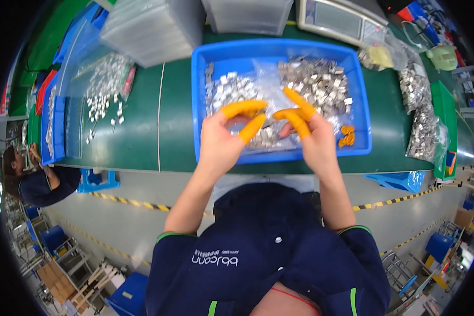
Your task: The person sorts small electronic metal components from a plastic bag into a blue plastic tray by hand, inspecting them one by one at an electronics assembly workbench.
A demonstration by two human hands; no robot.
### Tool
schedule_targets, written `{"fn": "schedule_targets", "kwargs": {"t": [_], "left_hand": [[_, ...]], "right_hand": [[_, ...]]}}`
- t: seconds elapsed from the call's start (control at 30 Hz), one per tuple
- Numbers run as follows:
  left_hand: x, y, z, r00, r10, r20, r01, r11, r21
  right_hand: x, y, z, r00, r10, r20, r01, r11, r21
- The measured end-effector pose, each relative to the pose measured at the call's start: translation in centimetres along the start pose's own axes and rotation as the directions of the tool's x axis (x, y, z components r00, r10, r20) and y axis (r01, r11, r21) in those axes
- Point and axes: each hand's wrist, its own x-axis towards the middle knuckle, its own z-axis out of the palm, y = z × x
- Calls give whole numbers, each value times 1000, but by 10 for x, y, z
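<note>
Both of my hands are over a shallow blue tray [279, 46], with orange finger cots on several fingers. The thumb and forefinger of my left hand [222, 138] come close together in a pinch; whatever lies between the tips is too small to make out. My right hand [319, 141] faces it, one finger raised and the others bent together at the tips, their contents hidden. White block-like parts [231, 87] fill the tray's left side. Grey metal parts [321, 79] are heaped at the right, and more small metal parts [266, 138] lie beneath my hands. Clear plastic film [268, 79] separates the heaps.
Spare orange finger cots [347, 136] lie in the tray's right corner. Loose white parts [102, 105] spill from a bag at left. Clear plastic bins [152, 31] and a scale [334, 22] stand behind. Bagged parts [421, 131] lie right. Another person [42, 184] sits far left.
</note>
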Motion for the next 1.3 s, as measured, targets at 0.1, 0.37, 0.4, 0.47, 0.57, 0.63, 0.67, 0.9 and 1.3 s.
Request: {"fn": "schedule_targets", "kwargs": {"t": [0.1,0.37,0.4,0.47,0.57,0.63,0.67,0.9,1.3], "left_hand": [[-1,-1,0,960,-281,-17,261,912,-317],[2,-2,8,929,-328,-171,82,635,-768],[4,-5,11,936,-305,-177,66,644,-762],[1,-9,13,924,-335,-186,71,627,-776],[1,-7,13,913,-360,-194,90,640,-763],[0,-6,12,930,-298,-215,58,698,-714],[-1,-4,11,929,-301,-217,59,698,-714],[0,-1,11,954,-241,-180,82,784,-616],[6,5,-4,933,-188,308,341,736,-584]], "right_hand": [[3,4,-7,983,-135,123,156,971,-180],[5,-5,14,999,38,17,-41,960,277],[6,-7,18,1000,21,16,-24,953,301],[10,-2,24,1000,13,-25,-5,952,305],[14,-4,30,995,74,-66,-45,932,360],[15,-9,28,995,84,-49,-60,925,374],[15,-11,26,995,90,-35,-69,919,388],[12,-14,22,997,75,-27,-58,918,392],[18,-5,-7,890,-213,403,201,977,74]]}}
